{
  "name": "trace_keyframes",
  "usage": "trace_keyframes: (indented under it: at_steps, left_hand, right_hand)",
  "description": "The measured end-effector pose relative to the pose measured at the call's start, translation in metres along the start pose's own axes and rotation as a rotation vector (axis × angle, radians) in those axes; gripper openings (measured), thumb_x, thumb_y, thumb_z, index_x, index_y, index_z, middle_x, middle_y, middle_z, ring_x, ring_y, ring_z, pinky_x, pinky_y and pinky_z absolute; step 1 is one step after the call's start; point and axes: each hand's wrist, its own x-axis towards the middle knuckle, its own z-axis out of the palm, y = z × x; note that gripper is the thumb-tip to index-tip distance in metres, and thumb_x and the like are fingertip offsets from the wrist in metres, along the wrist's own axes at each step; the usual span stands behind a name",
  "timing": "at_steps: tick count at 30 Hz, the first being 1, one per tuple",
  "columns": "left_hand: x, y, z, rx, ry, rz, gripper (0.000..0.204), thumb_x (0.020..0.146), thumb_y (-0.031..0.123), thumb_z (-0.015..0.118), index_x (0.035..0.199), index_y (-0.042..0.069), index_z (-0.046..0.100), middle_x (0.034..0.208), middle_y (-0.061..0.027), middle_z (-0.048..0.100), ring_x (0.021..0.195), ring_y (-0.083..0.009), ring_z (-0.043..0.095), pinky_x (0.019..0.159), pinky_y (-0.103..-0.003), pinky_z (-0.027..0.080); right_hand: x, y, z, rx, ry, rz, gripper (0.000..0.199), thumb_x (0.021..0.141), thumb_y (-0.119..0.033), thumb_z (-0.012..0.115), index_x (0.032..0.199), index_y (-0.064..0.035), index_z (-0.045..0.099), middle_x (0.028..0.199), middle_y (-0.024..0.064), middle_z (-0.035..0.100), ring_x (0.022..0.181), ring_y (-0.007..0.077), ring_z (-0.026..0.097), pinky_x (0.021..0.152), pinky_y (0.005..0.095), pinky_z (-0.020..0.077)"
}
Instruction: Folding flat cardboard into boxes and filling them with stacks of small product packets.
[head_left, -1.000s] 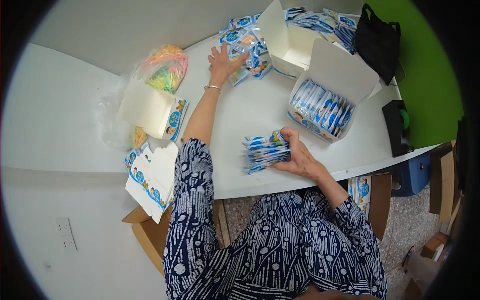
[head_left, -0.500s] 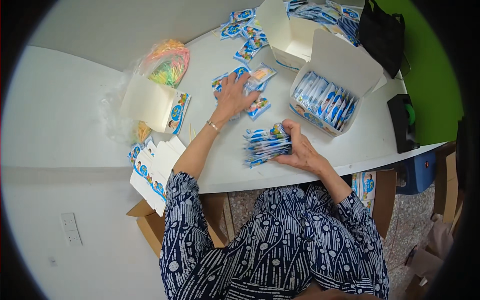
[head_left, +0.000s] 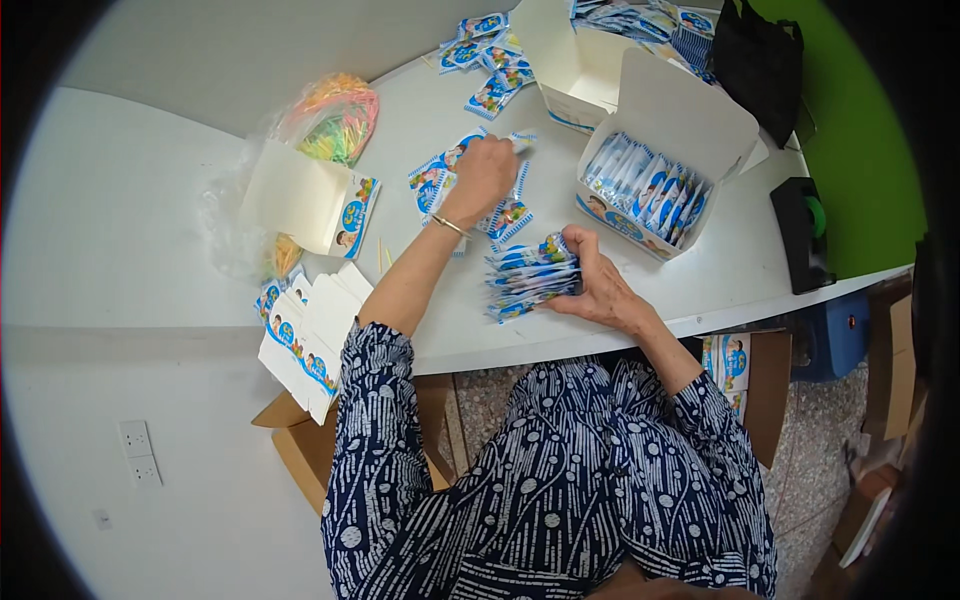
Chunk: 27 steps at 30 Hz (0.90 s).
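Since before: left hand [head_left: 483,178] pulled back onto loose sachets [head_left: 440,180], grip pressed on them | right hand [head_left: 600,290] pinching sachet stack [head_left: 530,277] at worktop [head_left: 700,290] edge | light, slippery; likely best held across the middle.

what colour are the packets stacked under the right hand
Mostly blue and white, seen in the head view: the stack of packets under the right hand.

White bench [head_left: 420,110]. Sachets [head_left: 528,278]: blue and white with small multicoloured printing. Open box [head_left: 690,120]: white card, blue-striped edge. Flat cartons [head_left: 305,335]: white with blue print. Clear bag [head_left: 330,115]: orange, yellow and green contents. Dress sleeve [head_left: 370,440]: navy with white dots and strokes. Tape dispenser [head_left: 800,235]: black, green roll.
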Motion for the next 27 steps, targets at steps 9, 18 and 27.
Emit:
trace_keyframes:
  at_steps: [9, 18, 27]
  left_hand:
    - [0.004, 0.014, -0.015, 0.218, -0.159, -0.024, 0.018, 0.087, 0.019, 0.058, 0.084, 0.003, 0.065, 0.078, -0.0194, 0.066, 0.078, -0.0366, 0.065, 0.067, -0.047, 0.053]
    - [0.019, -0.032, -0.053, -0.189, -0.181, -0.111, 0.017, 0.08, 0.016, 0.065, 0.09, 0.003, 0.066, 0.09, -0.0158, 0.065, 0.085, -0.0305, 0.063, 0.069, -0.041, 0.051]
    - [-0.02, -0.054, -0.063, -0.233, -0.654, 0.224, 0.03, 0.078, 0.021, 0.074, 0.1, 0.002, 0.065, 0.118, -0.013, 0.06, 0.115, -0.0303, 0.052, 0.101, -0.04, 0.04]
  right_hand:
    - [0.0, 0.002, -0.001, 0.01, 0.008, -0.022, 0.088, 0.066, -0.023, 0.085, 0.128, -0.0031, 0.025, 0.123, 0.0258, 0.047, 0.117, 0.0393, 0.051, 0.103, 0.0419, 0.039]
    - [0.0, 0.0, -0.001, 0.002, -0.008, 0.001, 0.088, 0.067, -0.024, 0.084, 0.128, -0.0038, 0.024, 0.122, 0.0253, 0.047, 0.115, 0.0382, 0.052, 0.101, 0.0415, 0.0397]
    - [0.002, -0.001, 0.0, 0.019, -0.036, 0.057, 0.089, 0.065, -0.027, 0.085, 0.13, -0.0069, 0.028, 0.126, 0.0212, 0.045, 0.121, 0.0366, 0.047, 0.105, 0.0408, 0.0401]
